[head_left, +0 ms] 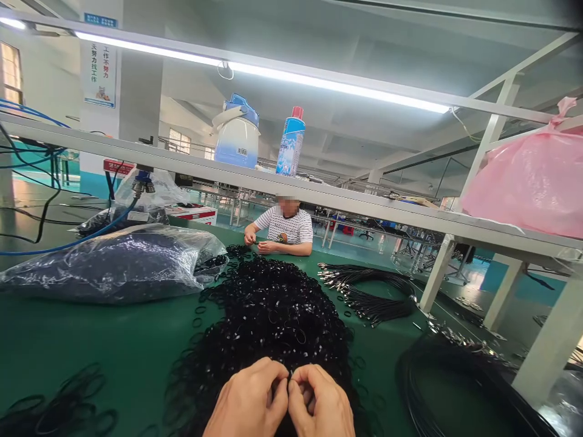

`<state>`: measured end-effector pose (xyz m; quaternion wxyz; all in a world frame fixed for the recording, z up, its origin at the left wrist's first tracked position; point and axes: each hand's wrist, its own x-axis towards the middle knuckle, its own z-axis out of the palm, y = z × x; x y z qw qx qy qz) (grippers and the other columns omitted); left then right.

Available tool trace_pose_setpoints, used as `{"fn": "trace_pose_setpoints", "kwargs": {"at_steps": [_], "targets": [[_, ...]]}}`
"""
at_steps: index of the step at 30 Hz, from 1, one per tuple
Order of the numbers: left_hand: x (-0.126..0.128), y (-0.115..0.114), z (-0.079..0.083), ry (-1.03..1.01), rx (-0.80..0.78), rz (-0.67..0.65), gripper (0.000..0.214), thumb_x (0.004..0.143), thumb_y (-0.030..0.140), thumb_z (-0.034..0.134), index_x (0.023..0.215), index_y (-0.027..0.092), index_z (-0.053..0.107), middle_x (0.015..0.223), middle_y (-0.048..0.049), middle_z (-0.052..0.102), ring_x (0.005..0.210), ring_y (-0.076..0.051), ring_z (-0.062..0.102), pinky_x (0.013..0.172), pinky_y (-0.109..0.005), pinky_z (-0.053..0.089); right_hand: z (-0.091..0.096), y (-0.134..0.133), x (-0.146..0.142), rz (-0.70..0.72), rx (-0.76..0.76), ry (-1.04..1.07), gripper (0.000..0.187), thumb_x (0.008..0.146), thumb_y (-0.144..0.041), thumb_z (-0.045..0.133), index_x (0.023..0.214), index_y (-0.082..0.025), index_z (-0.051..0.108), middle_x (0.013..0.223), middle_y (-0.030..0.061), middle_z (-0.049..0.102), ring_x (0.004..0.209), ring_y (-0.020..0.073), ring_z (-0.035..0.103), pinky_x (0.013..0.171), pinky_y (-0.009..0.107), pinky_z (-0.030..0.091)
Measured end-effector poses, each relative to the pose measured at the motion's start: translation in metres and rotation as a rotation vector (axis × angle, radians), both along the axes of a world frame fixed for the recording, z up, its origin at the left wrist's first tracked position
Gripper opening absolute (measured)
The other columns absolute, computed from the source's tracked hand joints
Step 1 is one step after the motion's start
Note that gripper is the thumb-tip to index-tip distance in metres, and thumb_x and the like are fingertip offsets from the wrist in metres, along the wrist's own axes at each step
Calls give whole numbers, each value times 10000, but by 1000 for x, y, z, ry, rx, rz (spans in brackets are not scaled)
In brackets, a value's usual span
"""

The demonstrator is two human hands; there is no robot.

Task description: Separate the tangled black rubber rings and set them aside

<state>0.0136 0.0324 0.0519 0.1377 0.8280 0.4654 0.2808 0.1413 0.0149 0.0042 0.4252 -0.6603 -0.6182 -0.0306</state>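
A large heap of thin black rubber rings [282,303] spreads over the green tabletop [146,340]. Above its near edge, my left hand [249,397] and my right hand [322,400] meet, almost touching at the fingertips. Both are closed, thumb pressed to forefinger. Whatever sits in the two pinches is too small and dark to make out against the heap. A smaller group of black rings [59,403] lies at the near left, and a few single rings are scattered around the heap's borders.
A clear plastic bag [122,261] of black pieces lies left. Bundles of black cables with metal ends [378,291] and a larger cable coil [450,382] lie right. Overhead, a shelf [364,209] holds a jug [237,136], spray can [291,142] and pink bag [528,182]. Opposite sits a person [289,230].
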Motion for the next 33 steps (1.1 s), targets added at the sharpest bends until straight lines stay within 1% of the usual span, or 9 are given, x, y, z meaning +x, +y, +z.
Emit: {"fn": "trace_pose_setpoints", "kwargs": {"at_steps": [3, 6, 12, 15, 19, 24, 27, 30, 33], "targets": [[1, 0, 1, -12, -44, 2, 272, 849, 201, 373, 738, 223, 620, 741, 5, 630, 637, -134, 564, 571, -214, 395, -3, 2, -2, -6, 23, 21, 165, 762, -243, 441, 619, -228, 521, 576, -28, 557, 511, 130, 523, 494, 221, 347], [0, 4, -1, -50, -91, 30, 242, 832, 189, 370, 728, 219, 587, 723, 12, 611, 632, -131, 546, 576, -216, 381, -5, 5, -2, 3, 15, 109, 135, 728, -228, 442, 621, -222, 524, 560, -23, 544, 479, 130, 502, 474, 222, 344], [-14, 25, -3, -80, -49, 153, 210, 818, 200, 353, 712, 233, 531, 638, 39, 530, 584, -130, 489, 558, -232, 328, 1, 6, 5, 22, -56, 266, 172, 728, -295, 410, 625, -215, 521, 520, -33, 471, 444, 123, 431, 452, 228, 307], [-23, 32, -1, -63, -37, 210, 200, 818, 212, 347, 701, 238, 508, 623, 47, 501, 576, -129, 468, 555, -236, 311, 4, 5, 9, 2, -86, 276, 189, 740, -320, 390, 630, -220, 506, 537, -33, 461, 469, 128, 425, 472, 231, 312], [-32, 38, 4, -52, -40, 258, 204, 833, 255, 343, 712, 250, 508, 624, 49, 490, 578, -136, 458, 546, -239, 304, 6, 2, 17, -69, -137, 222, 206, 774, -321, 372, 656, -235, 517, 583, -25, 500, 523, 148, 476, 507, 242, 337], [-36, 40, 3, -65, -52, 207, 224, 841, 290, 378, 756, 262, 583, 662, 42, 573, 612, -143, 523, 569, -242, 342, 9, -1, 28, -53, -148, 113, 257, 845, -348, 388, 698, -260, 580, 696, -35, 608, 614, 155, 568, 593, 257, 370], [-35, 40, 1, -58, -88, 171, 240, 841, 296, 405, 851, 276, 644, 756, 34, 665, 698, -160, 591, 633, -254, 385, 9, 0, 34, -45, -162, 107, 261, 862, -353, 396, 727, -269, 603, 725, -38, 638, 662, 165, 597, 622, 259, 393], [-33, 39, 3, -66, -103, 170, 270, 847, 309, 413, 951, 286, 662, 915, 23, 708, 844, -185, 626, 720, -269, 412, 14, -1, 39, -3, -150, 152, 233, 862, -295, 392, 854, -284, 624, 880, -34, 679, 814, 170, 629, 683, 244, 426], [-32, 36, 7, -71, -97, 178, 288, 856, 323, 396, 971, 292, 659, 927, 19, 707, 864, -191, 625, 715, -270, 418, 23, -5, 41, 19, -174, 140, 231, 836, -224, 404, 864, -286, 625, 905, -33, 674, 834, 167, 625, 700, 243, 427]]}}
